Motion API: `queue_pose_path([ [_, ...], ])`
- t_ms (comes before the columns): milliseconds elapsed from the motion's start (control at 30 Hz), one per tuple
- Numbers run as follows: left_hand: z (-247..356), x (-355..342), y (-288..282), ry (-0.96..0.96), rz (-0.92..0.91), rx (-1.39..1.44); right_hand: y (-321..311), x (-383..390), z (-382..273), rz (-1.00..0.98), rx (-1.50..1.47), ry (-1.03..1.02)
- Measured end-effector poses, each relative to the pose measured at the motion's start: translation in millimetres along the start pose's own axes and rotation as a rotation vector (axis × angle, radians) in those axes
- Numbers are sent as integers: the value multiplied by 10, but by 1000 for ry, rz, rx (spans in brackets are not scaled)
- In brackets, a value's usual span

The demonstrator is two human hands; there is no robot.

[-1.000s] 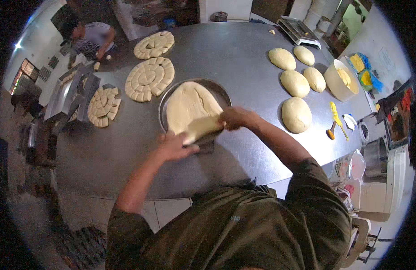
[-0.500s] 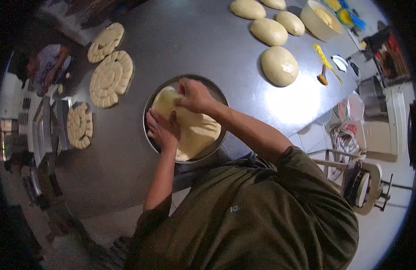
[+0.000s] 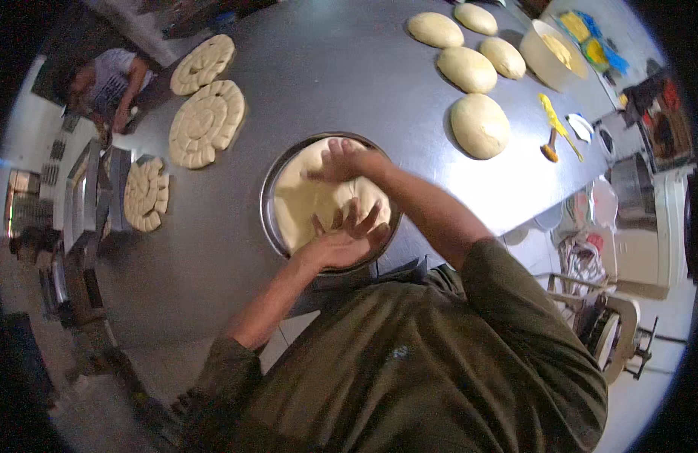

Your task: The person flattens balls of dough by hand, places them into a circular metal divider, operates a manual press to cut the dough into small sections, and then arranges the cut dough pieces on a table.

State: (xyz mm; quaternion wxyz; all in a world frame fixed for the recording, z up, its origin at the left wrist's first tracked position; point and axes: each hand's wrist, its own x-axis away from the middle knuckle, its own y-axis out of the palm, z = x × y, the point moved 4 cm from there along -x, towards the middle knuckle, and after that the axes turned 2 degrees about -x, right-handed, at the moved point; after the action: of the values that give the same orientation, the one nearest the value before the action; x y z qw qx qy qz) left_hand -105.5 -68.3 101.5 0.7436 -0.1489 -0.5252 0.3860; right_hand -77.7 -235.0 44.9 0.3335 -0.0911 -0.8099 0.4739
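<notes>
A round dark-rimmed pan (image 3: 267,198) stands on the metal table close to my body, with a flat sheet of pale dough (image 3: 300,200) spread inside it. Low in the pan, my left hand (image 3: 347,240) lies over the dough with its fingers spread. My right hand (image 3: 347,162) is over the far right part of the dough, fingers stretched out and somewhat blurred. Neither hand grips anything; whether the right palm presses on the dough I cannot tell.
Scored dough rounds (image 3: 207,124) lie to the left, near metal trays (image 3: 83,189). Several smooth dough balls (image 3: 479,126) sit at the far right, beside a white tub (image 3: 546,57) and a yellow-handled brush (image 3: 551,124). A person (image 3: 115,83) is at the far left.
My right hand has let go of the dough it pinched and opened. My left hand has shifted from the pan's left side to its near right, fingers now spread. The dough lies flatter.
</notes>
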Motion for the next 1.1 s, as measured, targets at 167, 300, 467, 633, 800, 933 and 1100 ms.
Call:
queue_pose_path([
  [167,-322,-265,863,-38,479,-273,-246,639,-1163,1,353,-263],
  [300,-134,-500,914,44,588,27,738,845,-1397,187,503,-487],
  [467,-31,-57,580,-84,411,-8,-136,147,-1777,-441,501,-289],
  [633,33,-117,546,-79,310,24,210,-163,-1078,-248,318,-210],
  [800,31,-167,510,-71,600,17,530,570,-1384,-206,456,-483],
  [933,-97,-627,995,127,1128,-121,954,896,-1338,70,431,-758],
  [1100,-358,-549,887,529,581,165,937,887,-1437,-182,458,-711],
])
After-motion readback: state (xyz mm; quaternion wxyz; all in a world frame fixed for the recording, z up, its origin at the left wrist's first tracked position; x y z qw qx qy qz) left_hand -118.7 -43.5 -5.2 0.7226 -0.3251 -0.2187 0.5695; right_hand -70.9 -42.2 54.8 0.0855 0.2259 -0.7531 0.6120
